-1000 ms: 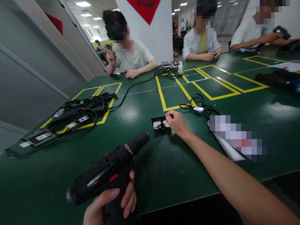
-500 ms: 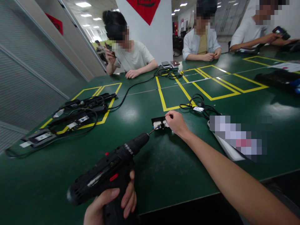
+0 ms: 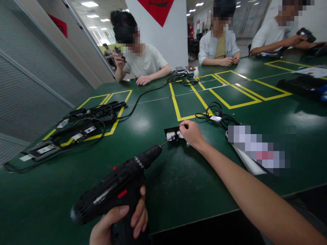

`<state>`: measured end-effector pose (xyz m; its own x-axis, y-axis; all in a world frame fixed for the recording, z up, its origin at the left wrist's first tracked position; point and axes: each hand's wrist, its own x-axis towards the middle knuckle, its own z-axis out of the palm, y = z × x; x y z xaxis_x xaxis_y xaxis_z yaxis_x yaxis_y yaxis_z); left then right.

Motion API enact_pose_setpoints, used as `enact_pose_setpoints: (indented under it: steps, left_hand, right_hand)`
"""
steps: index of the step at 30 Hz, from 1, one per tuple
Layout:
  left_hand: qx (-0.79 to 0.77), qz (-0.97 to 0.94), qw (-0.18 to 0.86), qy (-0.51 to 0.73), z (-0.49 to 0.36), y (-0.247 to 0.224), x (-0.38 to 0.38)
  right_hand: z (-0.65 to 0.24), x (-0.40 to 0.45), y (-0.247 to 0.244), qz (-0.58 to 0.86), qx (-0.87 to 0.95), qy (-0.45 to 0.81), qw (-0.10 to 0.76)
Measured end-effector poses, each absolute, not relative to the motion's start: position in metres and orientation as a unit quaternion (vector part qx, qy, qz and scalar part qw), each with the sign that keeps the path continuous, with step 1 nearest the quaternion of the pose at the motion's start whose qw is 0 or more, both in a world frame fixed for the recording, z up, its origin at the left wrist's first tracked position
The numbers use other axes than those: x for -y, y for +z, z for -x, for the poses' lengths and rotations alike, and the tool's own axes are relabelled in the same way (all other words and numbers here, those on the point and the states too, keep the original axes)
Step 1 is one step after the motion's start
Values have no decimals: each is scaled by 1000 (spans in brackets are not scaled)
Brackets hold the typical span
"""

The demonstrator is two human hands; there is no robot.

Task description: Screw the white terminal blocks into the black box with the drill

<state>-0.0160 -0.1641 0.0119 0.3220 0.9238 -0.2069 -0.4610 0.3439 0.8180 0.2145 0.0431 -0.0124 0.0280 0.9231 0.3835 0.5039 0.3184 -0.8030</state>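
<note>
My left hand point(image 3: 127, 217) is wrapped round the handle of a black cordless drill point(image 3: 114, 183) with red buttons. The drill points up and to the right, and its thin bit ends at a small black piece with white parts point(image 3: 171, 134) on the green table point(image 3: 178, 190). My right hand point(image 3: 191, 134) is closed at the right end of that piece, its fingertips mostly hidden behind the hand. What exactly the fingers pinch is too small to make out.
Black devices with cables point(image 3: 87, 129) lie at the left, and a cable coil point(image 3: 217, 115) lies beyond my right hand. A white-edged object point(image 3: 250, 163), partly blurred out, is right of my forearm. Three people sit along the far side; one holds a dark device point(image 3: 306, 35).
Almost nothing differs. The drill and my left hand appear slightly further left and lower, while my right hand stays by the small piece.
</note>
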Motion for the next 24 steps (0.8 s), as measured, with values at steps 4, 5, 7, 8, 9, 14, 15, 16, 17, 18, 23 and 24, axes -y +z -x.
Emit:
enact_pose_setpoints:
  steps: [4, 5, 7, 8, 9, 14, 15, 16, 17, 18, 23, 24]
  left_hand:
    - [-345, -335, 742, 467, 17, 10, 164]
    - [-344, -335, 743, 467, 17, 10, 164]
    - [-343, -334, 744, 466, 17, 9, 165]
    - [-343, -332, 745, 466, 17, 9, 165]
    - [-343, -329, 746, 466, 18, 9, 165]
    - [-345, -328, 746, 465, 18, 9, 164]
    - [-346, -328, 746, 465, 18, 9, 165]
    - [-346, -328, 746, 465, 18, 9, 165]
    - [-347, -328, 746, 465, 18, 9, 165]
    - [-346, -327, 746, 465, 18, 9, 165]
    - [-344, -329, 744, 468, 18, 10, 165]
    - [-345, -328, 744, 468, 18, 10, 165]
  right_hand:
    - [-214, -42, -13, 539, 660, 223, 473]
    - [-214, -42, -13, 540, 659, 223, 473]
    - [-214, -43, -13, 541, 659, 223, 473]
    - [-214, -43, -12, 541, 659, 223, 473]
    - [-214, -43, -12, 541, 659, 222, 473]
    - [-214, -43, -12, 542, 658, 221, 473]
    - [-214, -43, -12, 541, 659, 221, 474]
    - [-215, -43, -13, 541, 659, 221, 474]
    - [-215, -43, -13, 540, 659, 221, 475]
    - [-215, -43, -13, 539, 659, 221, 475]
    - [-215, -44, -15, 538, 659, 221, 477]
    - [-215, -44, -15, 538, 659, 220, 477]
